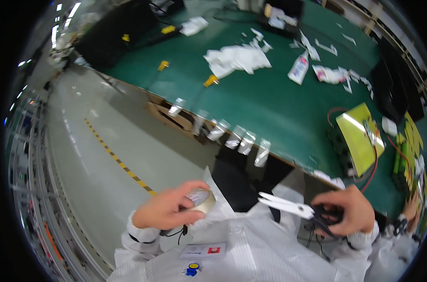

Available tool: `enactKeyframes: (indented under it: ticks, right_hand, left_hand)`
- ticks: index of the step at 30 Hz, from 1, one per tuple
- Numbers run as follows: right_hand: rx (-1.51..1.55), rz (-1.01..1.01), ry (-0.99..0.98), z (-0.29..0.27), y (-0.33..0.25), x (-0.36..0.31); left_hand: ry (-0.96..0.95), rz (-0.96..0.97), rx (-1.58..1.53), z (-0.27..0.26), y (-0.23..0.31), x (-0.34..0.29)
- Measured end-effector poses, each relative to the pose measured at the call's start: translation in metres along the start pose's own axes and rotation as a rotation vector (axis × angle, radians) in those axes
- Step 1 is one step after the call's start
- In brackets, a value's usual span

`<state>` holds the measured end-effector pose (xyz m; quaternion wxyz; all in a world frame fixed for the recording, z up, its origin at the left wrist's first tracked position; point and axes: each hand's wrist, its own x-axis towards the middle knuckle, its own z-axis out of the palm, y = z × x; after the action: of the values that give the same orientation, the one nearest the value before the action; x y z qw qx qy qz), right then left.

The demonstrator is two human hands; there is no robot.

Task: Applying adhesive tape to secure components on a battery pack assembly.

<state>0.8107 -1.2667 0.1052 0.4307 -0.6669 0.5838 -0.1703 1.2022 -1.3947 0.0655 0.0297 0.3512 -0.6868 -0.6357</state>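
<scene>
Green table (279, 117): clear tape strips (247, 142) overhang its near edge.
Strips: a brushing sleeve (142, 235) could tangle or unstick them.
Scissors (302, 210): their white blades, slightly parted, could nick the left hand (164, 207) if both hands come together carelessly.
Tape roll (207, 203): pale, glossy ring, tilted, in front of the white coat (279, 244), pinched between left thumb and fingers.
Right hand (353, 211): fingers curled around the scissors' black handles.
</scene>
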Motion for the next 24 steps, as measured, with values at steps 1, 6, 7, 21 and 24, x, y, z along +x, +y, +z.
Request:
enactKeyframes:
  ticks: [1,6,7,21,24]
  right_hand:
    - [0.035,0.009,0.018,0.001,-0.001,-0.008]
    - [0.218,0.026,0.317,0.026,0.008,-0.035]
    - [0.251,0.101,0.404,0.034,0.006,-0.035]
    - [0.120,0.196,0.700,0.069,-0.043,-0.059]
    - [0.023,0.174,0.771,0.068,-0.059,-0.082]
  left_hand:
    - [0.042,0.017,0.239,-0.015,0.012,-0.008]
    - [0.398,0.131,0.499,-0.104,0.070,0.012]
    - [0.444,0.166,0.632,-0.127,0.075,0.026]
    - [0.779,0.335,1.166,-0.259,0.066,0.287]
    - [0.661,0.185,1.176,-0.272,0.058,0.305]
